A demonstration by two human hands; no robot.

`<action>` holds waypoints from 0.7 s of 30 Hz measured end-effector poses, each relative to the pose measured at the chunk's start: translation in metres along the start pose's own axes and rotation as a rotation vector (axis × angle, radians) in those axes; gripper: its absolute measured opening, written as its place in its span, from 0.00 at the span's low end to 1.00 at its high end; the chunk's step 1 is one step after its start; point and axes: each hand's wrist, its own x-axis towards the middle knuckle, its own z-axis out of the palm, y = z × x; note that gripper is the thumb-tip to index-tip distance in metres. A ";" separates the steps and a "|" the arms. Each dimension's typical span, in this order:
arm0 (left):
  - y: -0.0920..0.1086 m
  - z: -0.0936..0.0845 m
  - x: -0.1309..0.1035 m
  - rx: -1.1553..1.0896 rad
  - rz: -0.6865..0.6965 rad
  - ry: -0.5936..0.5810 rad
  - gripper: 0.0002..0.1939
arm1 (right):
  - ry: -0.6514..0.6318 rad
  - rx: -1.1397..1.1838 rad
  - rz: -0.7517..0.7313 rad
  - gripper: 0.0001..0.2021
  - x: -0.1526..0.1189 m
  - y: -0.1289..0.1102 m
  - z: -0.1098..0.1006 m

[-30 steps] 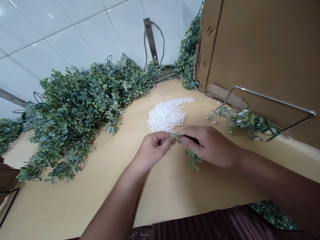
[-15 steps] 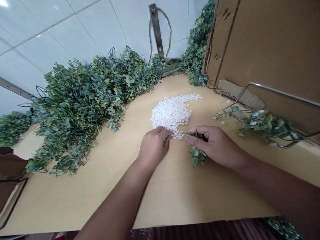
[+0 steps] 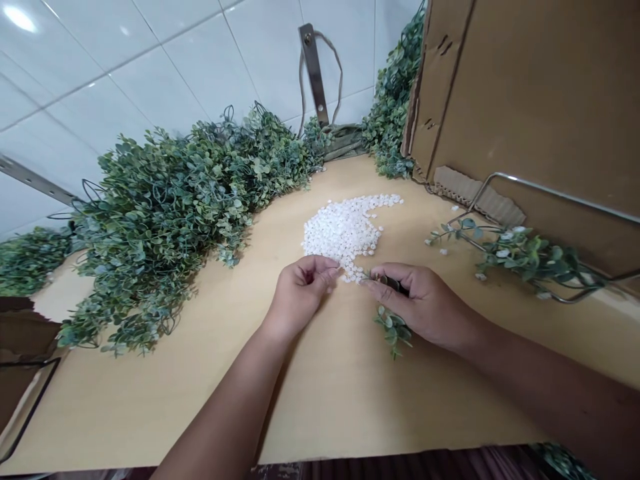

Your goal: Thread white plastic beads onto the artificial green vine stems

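A pile of small white bead-like pieces (image 3: pixel 343 230) lies on the tan tabletop, thinning out toward my hands. My left hand (image 3: pixel 305 287) is at the pile's near edge, thumb and fingers pinched together; what sits between the tips is too small to make out. Just to the right, my right hand (image 3: pixel 420 300) grips a green leafy sprig (image 3: pixel 393 327). Its stem end points toward the white pieces, and its leaves hang below the palm. Part of the sprig is hidden by my right fingers.
Bunched green foliage (image 3: pixel 175 207) fills the left back along the tiled wall (image 3: pixel 200 60). At right stands a cardboard box (image 3: pixel 540 100). Before it, a bent metal wire (image 3: pixel 565 193) and a leafy sprig with white bits (image 3: pixel 535 253) lie close together.
My left hand has drawn slightly left and toward me, its fingers still pinched. My right hand has shifted slightly down with the sprig, whose leaves hang lower.
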 end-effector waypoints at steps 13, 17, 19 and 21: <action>0.008 0.010 -0.009 -0.551 -0.282 -0.099 0.08 | -0.009 -0.025 -0.065 0.13 0.001 0.006 0.004; 0.009 0.009 -0.010 -0.654 -0.373 -0.172 0.08 | -0.015 -0.046 -0.080 0.13 0.002 0.004 0.006; 0.009 0.009 -0.010 -0.682 -0.390 -0.209 0.08 | -0.018 -0.028 -0.083 0.12 0.002 0.002 0.006; 0.009 0.009 -0.010 -0.687 -0.387 -0.221 0.07 | -0.018 -0.010 -0.086 0.11 0.002 0.001 0.006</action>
